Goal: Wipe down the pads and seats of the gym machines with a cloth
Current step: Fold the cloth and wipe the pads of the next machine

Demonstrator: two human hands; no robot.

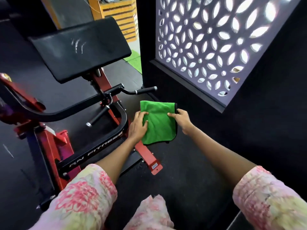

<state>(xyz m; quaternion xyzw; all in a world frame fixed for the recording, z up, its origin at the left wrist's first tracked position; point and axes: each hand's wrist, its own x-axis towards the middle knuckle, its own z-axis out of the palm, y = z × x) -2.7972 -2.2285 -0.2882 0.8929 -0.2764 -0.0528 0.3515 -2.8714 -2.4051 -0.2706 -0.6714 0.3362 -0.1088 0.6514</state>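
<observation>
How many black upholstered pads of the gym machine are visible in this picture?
1. The large black upholstered pad sits tilted on top of the red steel machine frame, at upper left. A seat or other pads may be hidden outside the view.

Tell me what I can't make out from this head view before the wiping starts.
Head view only:
- Seat of the machine: not visible, sleeves cover the lower frame.
- Left edge: red arm blurred and cut off.
- Underside of green cloth: hidden, as are right hand fingers behind it.
- Pad streaks: dirt or scuffs, unclear.
</observation>
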